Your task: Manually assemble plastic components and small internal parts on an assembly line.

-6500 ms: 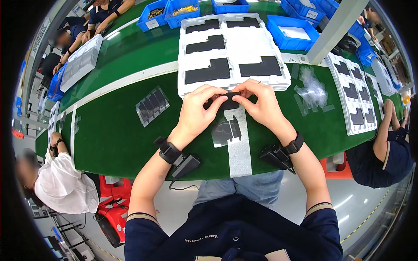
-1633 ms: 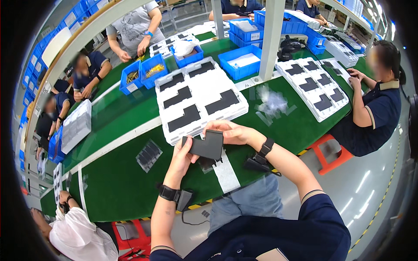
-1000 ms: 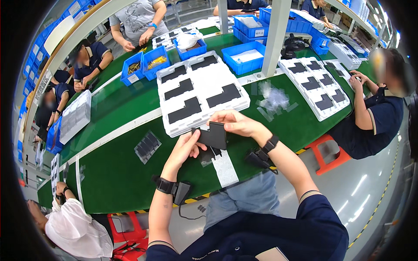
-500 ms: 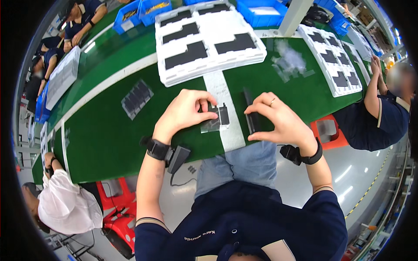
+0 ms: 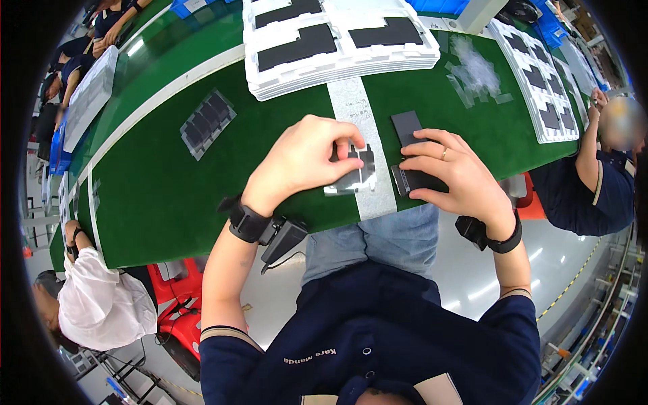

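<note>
My left hand [image 5: 314, 155] is closed in a pinch, thumb and forefinger at a clear film sheet [image 5: 344, 185] with black stickers on it. The sheet lies partly over a pale strip [image 5: 379, 196] on the green table. My right hand [image 5: 459, 169] curves over a black flat L-shaped part [image 5: 406, 125], with fingertips and thumb at its edges. The part lies flat or nearly so, right of the strip. Its side nearest the strip carries small pale marks, and my fingers hide some of it.
Ahead stands a stack of white trays [image 5: 344, 73] holding black L-shaped parts. Another white tray [image 5: 545, 135] is at the right, near a seated co-worker [image 5: 580, 182]. Loose clear film pieces [image 5: 472, 71] lie between them. Another film sheet with black stickers [image 5: 208, 125] lies left.
The black part has tipped from standing on edge to lying flatter under my right hand. My left hand still pinches at the film sheet. The whole view has shifted slightly.
</note>
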Action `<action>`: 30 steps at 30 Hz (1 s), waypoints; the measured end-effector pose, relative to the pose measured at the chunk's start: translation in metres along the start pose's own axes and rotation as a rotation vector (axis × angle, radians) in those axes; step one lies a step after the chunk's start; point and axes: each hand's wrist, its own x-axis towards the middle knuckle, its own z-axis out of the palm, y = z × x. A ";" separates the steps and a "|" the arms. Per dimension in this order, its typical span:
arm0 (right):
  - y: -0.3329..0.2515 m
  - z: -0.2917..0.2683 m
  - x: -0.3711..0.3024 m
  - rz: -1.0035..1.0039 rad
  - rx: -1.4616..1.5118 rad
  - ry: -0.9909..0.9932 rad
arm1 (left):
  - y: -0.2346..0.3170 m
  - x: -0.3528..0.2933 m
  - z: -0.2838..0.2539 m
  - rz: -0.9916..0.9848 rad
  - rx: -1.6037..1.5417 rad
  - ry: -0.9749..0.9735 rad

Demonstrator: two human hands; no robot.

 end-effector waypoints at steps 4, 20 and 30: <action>0.002 0.001 0.001 -0.068 -0.055 -0.054 | 0.010 0.000 -0.002 -0.134 -0.010 -0.117; -0.036 0.060 -0.011 0.269 0.008 0.402 | 0.004 0.001 0.003 -0.075 -0.125 -0.118; -0.033 0.075 -0.010 0.239 -0.066 0.449 | 0.004 0.000 0.002 -0.090 -0.146 -0.109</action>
